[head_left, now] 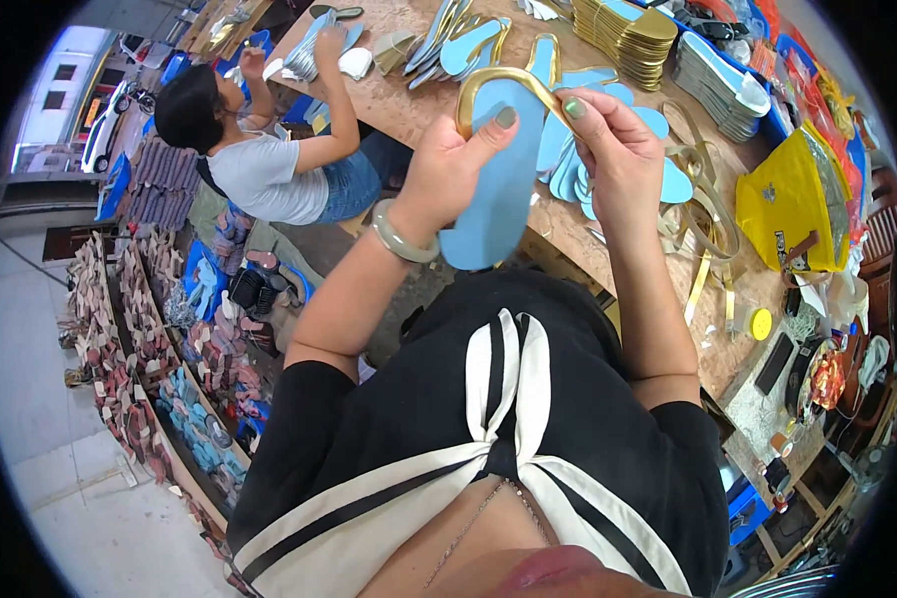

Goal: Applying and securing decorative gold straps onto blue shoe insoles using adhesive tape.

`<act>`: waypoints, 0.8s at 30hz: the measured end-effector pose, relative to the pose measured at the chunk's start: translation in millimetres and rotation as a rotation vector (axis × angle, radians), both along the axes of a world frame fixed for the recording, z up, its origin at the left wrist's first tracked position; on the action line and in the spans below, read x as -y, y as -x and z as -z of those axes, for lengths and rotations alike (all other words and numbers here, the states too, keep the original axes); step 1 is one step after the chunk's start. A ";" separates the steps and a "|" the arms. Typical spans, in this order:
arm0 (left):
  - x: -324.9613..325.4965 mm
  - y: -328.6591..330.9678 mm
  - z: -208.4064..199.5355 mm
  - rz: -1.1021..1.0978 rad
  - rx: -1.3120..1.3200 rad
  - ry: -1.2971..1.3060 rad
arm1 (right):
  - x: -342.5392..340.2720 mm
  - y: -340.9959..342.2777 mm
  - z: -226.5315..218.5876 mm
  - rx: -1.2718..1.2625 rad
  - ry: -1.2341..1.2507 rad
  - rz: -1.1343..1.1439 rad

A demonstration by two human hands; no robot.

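My left hand [447, 171] grips a light blue shoe insole [493, 204] along its left side, thumb on top. A shiny gold strip [509, 74] curves round the insole's far end. At the insole's upper right, my right hand [618, 140] pinches the strip between thumb and fingers. Behind it on the table lies a fanned heap of blue insoles [565, 179], some with gold edging. Loose gold-beige strips [720, 214] lie coiled to the right of my right hand.
Stacks of gold-edged insoles [623, 45] and silvery ones [720, 90] stand at the table's far side. A yellow bag [792, 204] and a yellow-lidded jar [757, 322] sit on the right. Another person [269, 164] works at the table's left, near racks of shoe parts [120, 349].
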State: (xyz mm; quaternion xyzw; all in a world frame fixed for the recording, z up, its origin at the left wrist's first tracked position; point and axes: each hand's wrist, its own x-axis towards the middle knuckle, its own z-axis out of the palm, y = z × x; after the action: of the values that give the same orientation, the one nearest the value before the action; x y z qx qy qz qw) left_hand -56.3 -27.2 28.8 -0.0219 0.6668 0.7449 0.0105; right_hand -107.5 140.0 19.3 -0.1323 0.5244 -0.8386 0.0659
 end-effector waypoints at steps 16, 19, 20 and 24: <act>-23.7 -1.6 -9.4 -0.362 -0.347 -0.335 | 22.2 -24.8 9.7 -0.063 -0.120 0.079; -21.8 -4.9 -12.8 -0.399 -0.418 -0.313 | 23.6 -26.9 10.9 -0.236 -0.170 0.143; -20.4 -6.7 -12.5 -0.396 -0.424 -0.309 | 24.2 -28.2 10.5 -0.236 -0.170 0.140; -18.6 -8.4 -9.8 -0.423 -0.445 -0.247 | 25.1 -27.7 10.1 -0.259 -0.238 0.095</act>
State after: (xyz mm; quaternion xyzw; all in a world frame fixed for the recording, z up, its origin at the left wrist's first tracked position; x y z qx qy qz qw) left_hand -47.9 -8.7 38.6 0.0047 0.5379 0.7923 -0.2878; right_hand -79.9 114.9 9.3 -0.2056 0.6297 -0.7486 -0.0269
